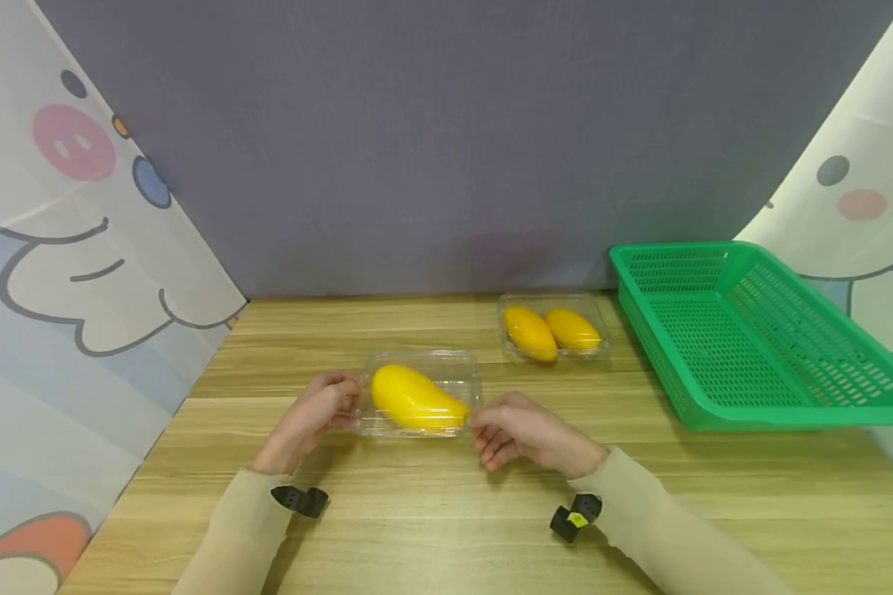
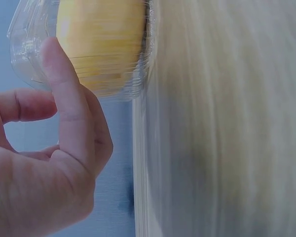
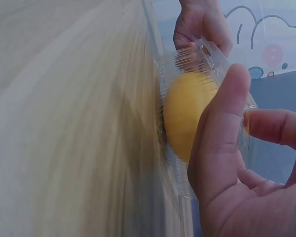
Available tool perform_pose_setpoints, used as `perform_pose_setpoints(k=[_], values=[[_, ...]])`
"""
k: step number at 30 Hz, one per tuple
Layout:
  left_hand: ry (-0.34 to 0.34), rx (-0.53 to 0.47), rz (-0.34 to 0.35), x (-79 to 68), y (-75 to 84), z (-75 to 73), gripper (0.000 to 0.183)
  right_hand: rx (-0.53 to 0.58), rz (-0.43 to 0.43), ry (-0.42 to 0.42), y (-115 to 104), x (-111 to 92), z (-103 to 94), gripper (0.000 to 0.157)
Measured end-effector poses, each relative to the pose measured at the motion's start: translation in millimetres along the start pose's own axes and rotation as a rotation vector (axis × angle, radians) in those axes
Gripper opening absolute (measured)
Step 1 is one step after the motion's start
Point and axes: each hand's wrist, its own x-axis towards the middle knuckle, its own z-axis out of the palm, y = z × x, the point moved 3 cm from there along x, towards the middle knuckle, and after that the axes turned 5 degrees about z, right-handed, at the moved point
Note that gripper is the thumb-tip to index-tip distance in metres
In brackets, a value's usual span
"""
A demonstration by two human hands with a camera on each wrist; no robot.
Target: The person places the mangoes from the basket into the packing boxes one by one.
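A clear plastic clamshell box (image 1: 457, 373) with one yellow mango (image 1: 411, 400) inside lies low over the wooden table between both hands. My left hand (image 1: 314, 415) pinches its left edge; in the left wrist view the thumb (image 2: 56, 59) lies against the plastic wall. At the front right corner, my right hand (image 1: 524, 434) pinches the rim between thumb and index finger, the other fingers curled below. Through the ribbed plastic the mango (image 3: 185, 111) shows in the right wrist view, partly hidden behind the right thumb.
Behind and to the right stands another clear box (image 1: 554, 299) holding two yellow mangoes (image 1: 530, 333). A green perforated basket (image 1: 685, 388) sits at the right side of the table (image 1: 417, 529). A grey panel (image 1: 417, 149) rises along the back edge, with printed cloth on both sides.
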Motion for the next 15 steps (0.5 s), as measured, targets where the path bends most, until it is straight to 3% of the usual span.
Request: perform_pose_setpoints(k=[15], values=[[0.011, 0.021, 0.005, 0.2, 0.2, 0.7, 0.030, -0.027, -0.034, 0.042, 1.1, 3.8, 3.1, 0.015]])
